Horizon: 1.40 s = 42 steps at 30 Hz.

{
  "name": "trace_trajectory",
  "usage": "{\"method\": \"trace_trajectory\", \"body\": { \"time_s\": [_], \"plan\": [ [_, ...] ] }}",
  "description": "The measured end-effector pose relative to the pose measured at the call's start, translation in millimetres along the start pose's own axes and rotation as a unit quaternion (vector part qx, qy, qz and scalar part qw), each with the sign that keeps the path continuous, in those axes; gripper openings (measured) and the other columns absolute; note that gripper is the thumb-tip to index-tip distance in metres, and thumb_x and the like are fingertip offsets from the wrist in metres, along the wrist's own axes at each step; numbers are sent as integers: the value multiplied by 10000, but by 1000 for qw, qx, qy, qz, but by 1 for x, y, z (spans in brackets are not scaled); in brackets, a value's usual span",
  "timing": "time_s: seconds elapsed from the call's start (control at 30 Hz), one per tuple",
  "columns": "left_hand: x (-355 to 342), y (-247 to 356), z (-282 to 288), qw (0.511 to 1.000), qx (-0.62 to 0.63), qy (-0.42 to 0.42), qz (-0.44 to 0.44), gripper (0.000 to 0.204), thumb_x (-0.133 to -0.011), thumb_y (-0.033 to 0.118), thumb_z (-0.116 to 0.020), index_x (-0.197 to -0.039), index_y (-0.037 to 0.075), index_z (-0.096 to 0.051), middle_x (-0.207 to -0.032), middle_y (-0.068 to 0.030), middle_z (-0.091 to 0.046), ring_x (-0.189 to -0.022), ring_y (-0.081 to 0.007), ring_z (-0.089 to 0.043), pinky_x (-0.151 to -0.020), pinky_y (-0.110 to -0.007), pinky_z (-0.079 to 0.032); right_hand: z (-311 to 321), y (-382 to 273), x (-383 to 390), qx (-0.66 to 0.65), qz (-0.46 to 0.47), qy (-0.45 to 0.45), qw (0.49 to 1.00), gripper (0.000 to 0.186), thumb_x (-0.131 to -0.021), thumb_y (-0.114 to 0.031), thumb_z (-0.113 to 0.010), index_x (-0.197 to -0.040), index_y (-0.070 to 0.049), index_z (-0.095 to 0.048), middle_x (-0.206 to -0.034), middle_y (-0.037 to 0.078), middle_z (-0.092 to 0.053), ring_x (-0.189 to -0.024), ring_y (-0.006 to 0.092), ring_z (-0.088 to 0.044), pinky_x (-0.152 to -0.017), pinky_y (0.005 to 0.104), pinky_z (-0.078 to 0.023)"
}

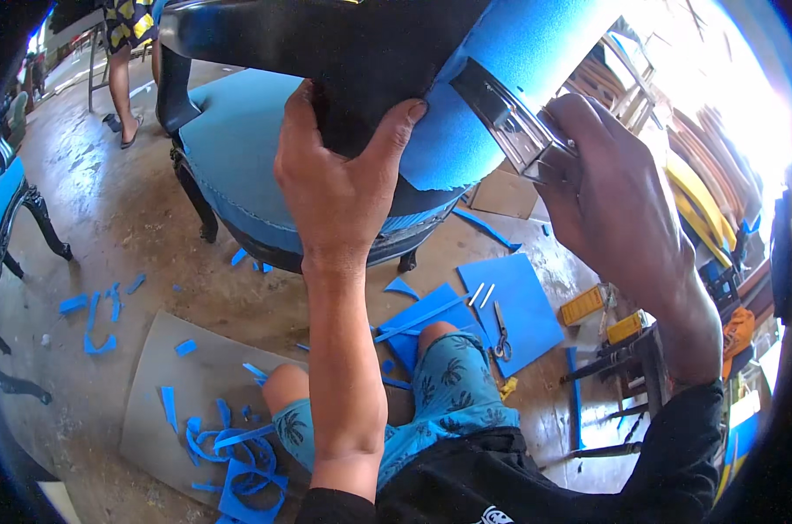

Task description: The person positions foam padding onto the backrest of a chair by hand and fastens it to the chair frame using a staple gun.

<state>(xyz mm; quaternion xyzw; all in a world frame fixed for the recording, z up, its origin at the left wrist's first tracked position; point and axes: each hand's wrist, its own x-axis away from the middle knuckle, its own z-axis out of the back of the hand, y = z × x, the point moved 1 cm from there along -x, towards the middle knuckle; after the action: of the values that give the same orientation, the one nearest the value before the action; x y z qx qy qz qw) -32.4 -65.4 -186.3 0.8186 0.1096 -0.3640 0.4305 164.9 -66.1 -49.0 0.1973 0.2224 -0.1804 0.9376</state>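
Note:
In front of me is a chair with a dark frame (176, 92) and a blue foam seat (239, 131). Black cover material (387, 52) lies over part of its upper section, beside exposed blue foam (536, 52). My left hand (339, 188) is closed around the lower end of the black material, thumb on the right and fingers on the left; some fingertips are hidden behind it. My right hand (610, 183) grips a metal staple gun (511, 131), its nose resting at or very close to the blue foam near the black edge.
Blue foam scraps (247, 454) lie on a grey sheet (169, 349) and the floor. Scissors (501, 332) rest on a blue foam sheet (527, 297). Yellow boxes (583, 306) stand at the right. Another chair (3, 210) is at the left edge; a person's leg (121, 92) shows behind.

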Motion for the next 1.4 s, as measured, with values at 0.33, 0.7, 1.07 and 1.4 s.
{"method": "trace_trajectory", "body": {
  "time_s": [0.33, 0.7, 1.07, 1.4],
  "plan": [
    [0, 2, 0, 1000, -10, -3, -1, 734, -731, 412, -868, -1184, -88, -580, -1022, -245, -682, -892, -368, -704, -842, -397, -570, 0, -4, -4, 32, 7, 5, 999, 315, -833, 24, -623, -1138, 11, -542, -931, 239, -627, -804, 419, -651, -710, 458, -510],
    [0, 5, 4, 999, -34, -23, 5, 757, -752, 438, -846, -1216, -88, -562, -1032, -246, -684, -879, -355, -720, -823, -392, -593, -4, -7, -7, 49, -4, 6, 999, 310, -824, 22, -629, -1127, 20, -567, -889, 233, -638, -747, 393, -660, -678, 434, -506],
    [-3, 10, 3, 998, -6, -37, 42, 742, -730, 400, -862, -1206, -89, -571, -1026, -237, -701, -860, -364, -721, -828, -405, -584, -6, 6, -14, 71, 11, 11, 997, 300, -766, 8, -685, -1053, 10, -600, -824, 193, -633, -677, 336, -658, -621, 383, -509],
    [-5, 12, 3, 997, 42, -9, 61, 631, -690, 260, -898, -1107, -114, -607, -965, -194, -724, -829, -263, -711, -780, -341, -566, -8, 17, -4, 28, 37, 12, 999, 246, -756, -46, -695, -966, -19, -570, -839, 185, -617, -747, 390, -641, -652, 462, -502]
  ]
}}
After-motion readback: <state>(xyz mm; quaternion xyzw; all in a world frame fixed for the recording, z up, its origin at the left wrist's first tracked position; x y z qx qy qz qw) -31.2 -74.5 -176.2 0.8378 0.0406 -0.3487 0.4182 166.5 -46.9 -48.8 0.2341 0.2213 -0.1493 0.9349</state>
